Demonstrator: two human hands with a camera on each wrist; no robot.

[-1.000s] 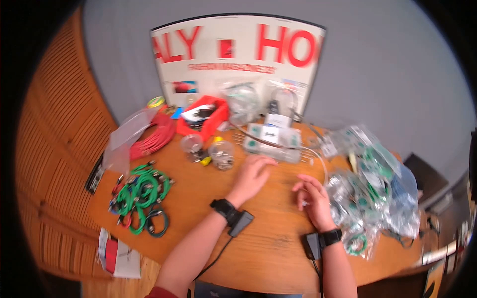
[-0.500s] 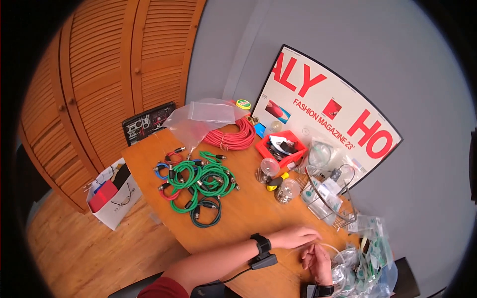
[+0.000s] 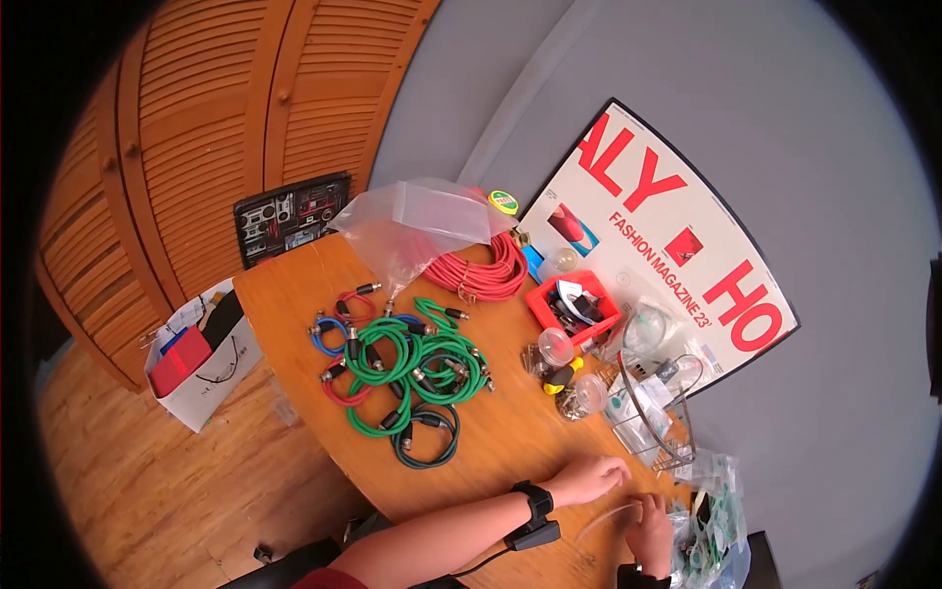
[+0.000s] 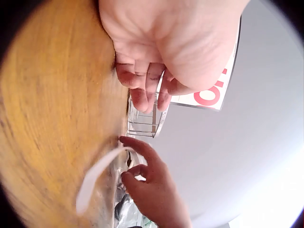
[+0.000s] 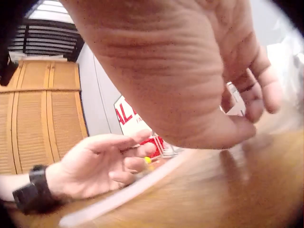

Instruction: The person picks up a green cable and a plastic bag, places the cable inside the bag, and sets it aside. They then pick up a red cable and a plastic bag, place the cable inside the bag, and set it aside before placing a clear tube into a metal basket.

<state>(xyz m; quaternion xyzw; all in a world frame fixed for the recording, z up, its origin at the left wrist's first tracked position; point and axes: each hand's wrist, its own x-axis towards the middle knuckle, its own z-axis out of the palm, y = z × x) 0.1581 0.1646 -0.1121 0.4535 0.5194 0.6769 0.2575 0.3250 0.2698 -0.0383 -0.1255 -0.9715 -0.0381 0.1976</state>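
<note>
My left hand (image 3: 586, 479) rests low over the wooden table (image 3: 510, 432), its fingers loosely bent around nothing. Close to its right, my right hand (image 3: 651, 540) pinches one end of a narrow white strip (image 3: 605, 519). The strip's free end sweeps out over the tabletop, and it appears long and flexible in the right wrist view (image 5: 114, 202). Left of both hands lie coiled green cables (image 3: 383, 358) with metal connectors, a dark green cable coil (image 3: 453, 442), and small red (image 3: 339, 393) and blue cable (image 3: 329, 336) loops.
Behind the hands stand a wire rack (image 3: 677, 456) with packets, two clear jars (image 3: 581, 398), a yellow-black tool (image 3: 561, 377) and a red bin (image 3: 601, 327). A red cable bundle (image 3: 491, 275) and plastic bag (image 3: 412, 231) lie farther back. Bagged cables (image 3: 721, 520) crowd the right.
The head view has swung left toward the cable coils, so the hands now sit lower right. The right hand still has the white strip; the left hand stays near it, holding nothing.
</note>
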